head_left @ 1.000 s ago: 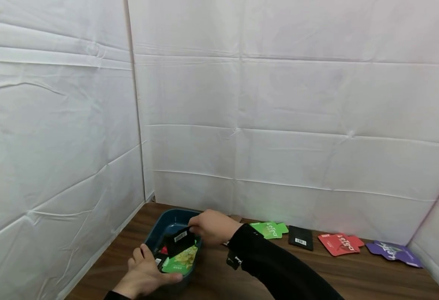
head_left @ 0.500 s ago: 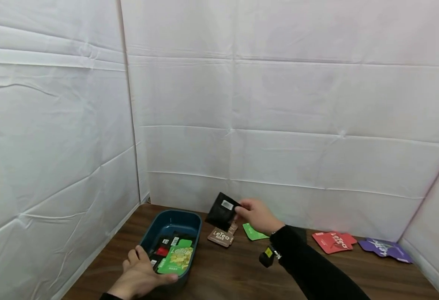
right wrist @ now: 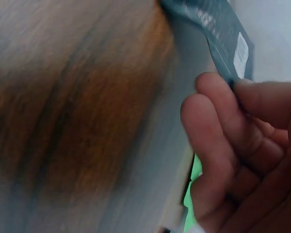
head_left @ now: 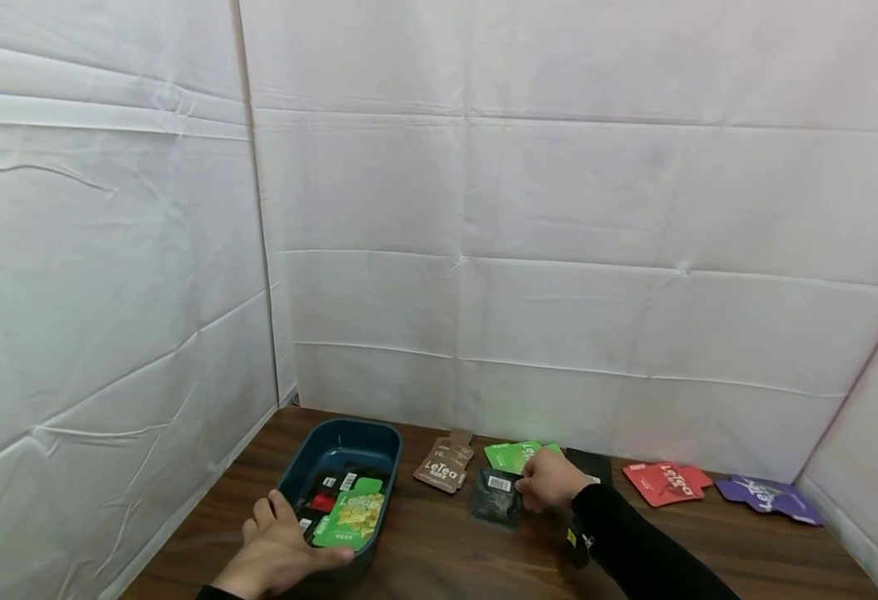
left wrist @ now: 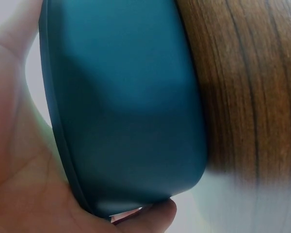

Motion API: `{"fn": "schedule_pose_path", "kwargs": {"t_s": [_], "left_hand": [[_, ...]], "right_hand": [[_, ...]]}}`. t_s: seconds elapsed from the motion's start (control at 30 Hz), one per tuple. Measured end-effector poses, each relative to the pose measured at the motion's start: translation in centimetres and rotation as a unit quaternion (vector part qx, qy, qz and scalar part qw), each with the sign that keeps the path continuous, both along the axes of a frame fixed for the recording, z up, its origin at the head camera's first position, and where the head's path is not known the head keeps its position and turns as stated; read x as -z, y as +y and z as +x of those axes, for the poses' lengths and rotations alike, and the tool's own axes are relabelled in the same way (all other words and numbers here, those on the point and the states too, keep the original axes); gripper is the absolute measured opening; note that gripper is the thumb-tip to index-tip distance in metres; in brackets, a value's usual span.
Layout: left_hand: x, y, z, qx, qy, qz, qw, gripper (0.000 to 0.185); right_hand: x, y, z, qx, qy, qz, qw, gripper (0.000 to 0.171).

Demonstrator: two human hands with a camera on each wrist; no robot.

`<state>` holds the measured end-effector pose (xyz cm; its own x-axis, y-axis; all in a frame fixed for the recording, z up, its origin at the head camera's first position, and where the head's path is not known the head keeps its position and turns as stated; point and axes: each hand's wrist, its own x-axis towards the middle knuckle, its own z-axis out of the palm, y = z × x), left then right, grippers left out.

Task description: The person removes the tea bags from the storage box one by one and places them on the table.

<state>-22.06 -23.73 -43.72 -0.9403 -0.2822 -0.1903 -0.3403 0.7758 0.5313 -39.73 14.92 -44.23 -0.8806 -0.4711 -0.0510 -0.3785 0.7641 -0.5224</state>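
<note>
in the head view the left hand [head_left: 277, 550] rests on the near rim of the blue tray [head_left: 300, 467], thumb over the edge, fingers curled round it, with green, red and black packets lying inside. the right hand [head_left: 547, 483] pinches the edge of a dark packet [head_left: 495, 497] held low over the wooden table [head_left: 446, 554], just in front of the green packet [head_left: 514, 455] and right of the brown packet [head_left: 442, 471]; a black packet [head_left: 589, 463], a red packet [head_left: 667, 483] and a purple packet [head_left: 765, 497] lie in a row further right. it looks like the laying-out step, the dark packet at the point of being set down. the left wrist view shows the tray's blue wall pressed into the palm, wood grain beside it. the right wrist view, blurred, shows thumb and fingers [right wrist: 208, 121] gripping the dark packet's corner near its white label. the next move probably calls for easing the pinch so the packet lies flat, apart from its neighbours.
</note>
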Motion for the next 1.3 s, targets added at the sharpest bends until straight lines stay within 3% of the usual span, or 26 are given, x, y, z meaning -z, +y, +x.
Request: {"fn": "schedule_pose_path", "kwargs": {"t_s": [0.2, 0.4, 0.5, 0.7, 0.93, 1.2, 1.3], "left_hand": [[-0.1, -0.1, 0.0, 0.007, -0.005, 0.001, 1.0, 0.158], [-0.2, -0.1, 0.0, 0.008, -0.011, 0.007, 0.9999, 0.16], [-0.2, -0.2, -0.1, 0.009, -0.012, 0.008, 0.9999, 0.16], [-0.2, -0.2, 0.0, 0.011, -0.013, 0.004, 0.9998, 0.158], [0.1, -0.2, -0.1, 0.009, -0.009, 0.007, 0.9999, 0.161], [0.0, -0.1, -0.1, 0.007, -0.008, 0.003, 0.9999, 0.16], [-0.1, -0.1, 0.0, 0.007, -0.004, 0.004, 1.0, 0.16]], "right_hand": [[0.7, -0.4, 0.0, 0.036, -0.021, 0.045, 0.998, 0.033], [0.3, -0.9, 0.5, 0.086, -0.104, 0.004, 0.991, 0.022], [0.2, -1.2, 0.8, 0.11, -0.125, -0.006, 0.986, 0.022], [0.1, -2.1, 1.2, 0.13, -0.132, -0.035, 0.982, 0.022], [-0.2, -2.2, 1.1, 0.118, -0.136, -0.001, 0.984, 0.031], [-0.8, -2.0, 1.1, 0.102, -0.118, 0.014, 0.988, 0.036], [-1.4, -2.7, 0.8, 0.095, -0.084, 0.03, 0.991, 0.037]]}}
